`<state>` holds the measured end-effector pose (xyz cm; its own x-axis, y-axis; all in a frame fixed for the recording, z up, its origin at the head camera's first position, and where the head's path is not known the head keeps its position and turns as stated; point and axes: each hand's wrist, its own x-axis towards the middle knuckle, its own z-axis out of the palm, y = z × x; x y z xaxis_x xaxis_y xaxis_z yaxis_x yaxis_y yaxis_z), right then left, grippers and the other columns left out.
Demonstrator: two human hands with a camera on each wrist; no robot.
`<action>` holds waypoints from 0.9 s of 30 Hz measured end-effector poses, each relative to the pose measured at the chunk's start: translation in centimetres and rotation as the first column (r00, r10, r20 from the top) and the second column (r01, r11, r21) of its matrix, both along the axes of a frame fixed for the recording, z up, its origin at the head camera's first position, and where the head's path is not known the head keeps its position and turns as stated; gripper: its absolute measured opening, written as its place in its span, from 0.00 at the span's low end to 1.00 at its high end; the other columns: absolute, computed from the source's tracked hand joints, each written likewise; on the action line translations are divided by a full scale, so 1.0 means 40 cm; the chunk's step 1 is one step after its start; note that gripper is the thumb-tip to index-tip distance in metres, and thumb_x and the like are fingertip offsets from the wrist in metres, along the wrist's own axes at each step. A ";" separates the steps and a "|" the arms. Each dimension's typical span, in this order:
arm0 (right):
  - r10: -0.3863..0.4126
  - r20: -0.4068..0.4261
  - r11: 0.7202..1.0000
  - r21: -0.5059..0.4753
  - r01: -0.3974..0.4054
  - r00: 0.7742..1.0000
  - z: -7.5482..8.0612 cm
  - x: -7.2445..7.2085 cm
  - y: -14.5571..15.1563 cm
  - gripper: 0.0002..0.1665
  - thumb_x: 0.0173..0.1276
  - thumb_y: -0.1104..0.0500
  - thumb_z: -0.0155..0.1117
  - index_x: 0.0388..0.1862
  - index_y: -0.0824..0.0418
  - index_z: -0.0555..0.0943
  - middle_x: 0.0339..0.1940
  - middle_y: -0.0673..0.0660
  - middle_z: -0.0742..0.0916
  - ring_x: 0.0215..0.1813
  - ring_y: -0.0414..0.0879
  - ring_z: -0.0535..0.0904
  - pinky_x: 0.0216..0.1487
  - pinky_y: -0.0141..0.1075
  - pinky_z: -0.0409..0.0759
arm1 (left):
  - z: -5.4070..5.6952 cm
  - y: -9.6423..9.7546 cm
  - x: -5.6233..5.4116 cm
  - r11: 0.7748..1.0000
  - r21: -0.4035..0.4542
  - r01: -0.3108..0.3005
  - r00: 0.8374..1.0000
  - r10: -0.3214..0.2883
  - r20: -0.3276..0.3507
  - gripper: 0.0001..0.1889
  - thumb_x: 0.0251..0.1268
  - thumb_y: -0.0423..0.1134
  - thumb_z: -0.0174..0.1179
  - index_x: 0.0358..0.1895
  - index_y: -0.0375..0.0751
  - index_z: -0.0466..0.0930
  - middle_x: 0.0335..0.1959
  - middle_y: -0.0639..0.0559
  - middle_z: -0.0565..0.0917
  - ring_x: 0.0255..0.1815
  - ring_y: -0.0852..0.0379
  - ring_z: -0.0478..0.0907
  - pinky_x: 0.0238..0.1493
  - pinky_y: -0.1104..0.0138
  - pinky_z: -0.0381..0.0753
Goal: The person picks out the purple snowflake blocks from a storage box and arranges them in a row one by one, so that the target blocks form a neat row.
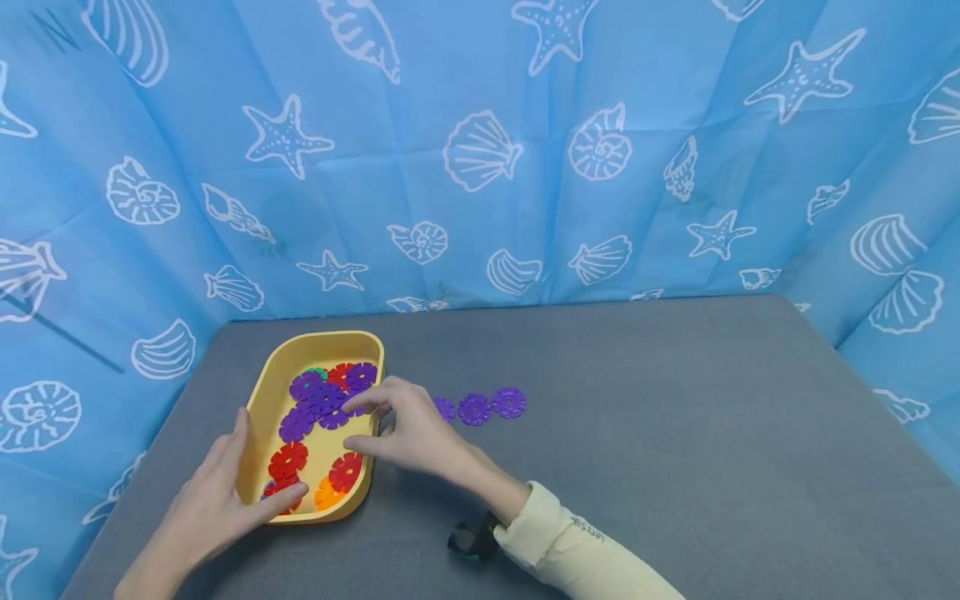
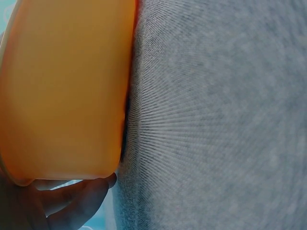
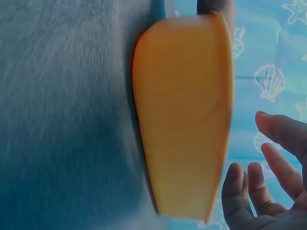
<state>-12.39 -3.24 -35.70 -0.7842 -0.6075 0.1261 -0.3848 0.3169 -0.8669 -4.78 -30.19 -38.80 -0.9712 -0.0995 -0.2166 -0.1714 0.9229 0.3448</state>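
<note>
A yellow plastic tray (image 1: 315, 340) stands on the left of the table, with notched plastic discs lying inside. Purple discs (image 1: 326, 400) overlap in its far half; red discs (image 1: 288, 460) and an orange disc (image 1: 327, 495) lie nearer. My left hand (image 1: 213, 496) holds the tray's near left corner, thumb over the rim and fingers along the outer wall. Over the right rim is my right hand (image 1: 412, 425), thumb and fingers spread apart and nothing between them. In the right wrist view its fingers (image 3: 278, 167) are beside the tray wall (image 3: 182, 115).
Right of the tray, a row of purple discs (image 1: 475, 409) lies on the grey table (image 1: 675, 433), its left end partly behind the right hand. A black strap (image 1: 472, 540) hangs at the right cuff. A blue shell-print curtain (image 1: 480, 208) stands behind the table.
</note>
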 end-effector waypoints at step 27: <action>-0.062 -0.205 0.895 0.422 0.145 0.977 -0.033 0.002 -0.248 0.22 0.67 0.47 0.73 0.60 0.45 0.85 0.58 0.45 0.85 0.57 0.36 0.78 0.50 0.27 0.83 | -0.007 -0.001 0.009 0.999 -0.004 0.042 0.994 -0.042 -0.097 0.70 0.54 0.72 0.67 0.82 0.31 0.32 0.64 0.28 0.67 0.51 0.44 0.74 0.35 0.64 0.82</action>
